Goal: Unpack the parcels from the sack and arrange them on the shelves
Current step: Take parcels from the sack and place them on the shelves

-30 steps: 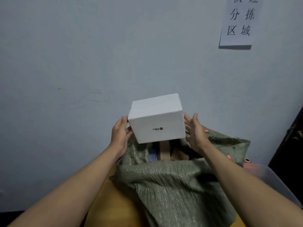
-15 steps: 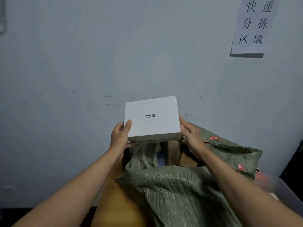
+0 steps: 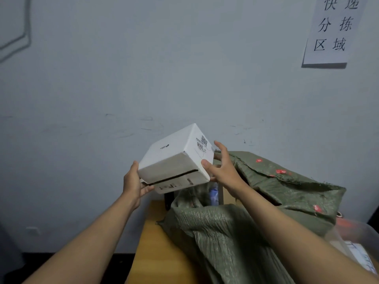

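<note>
**Box held tilted above the sack**

Holding a white box (image 3: 176, 158) in the air above the open mouth of a green sack (image 3: 229, 228), the person grips it from both sides. The box is tipped, one corner pointing up and far, its slotted underside turned near. The left hand (image 3: 134, 184) curls under the lower left corner, fingers wrapped beneath the bottom flap. The right hand (image 3: 220, 168) presses the right face with thumb on the near edge and fingers spread, some lifted off the surface. The sack slumps on a wooden worktop (image 3: 155, 251), its red-marked far flap folded back; cardboard and something blue show inside. A clear tub (image 3: 352, 240) sits right of it. A paper sign (image 3: 333, 29) hangs on the wall, upper right.
</note>
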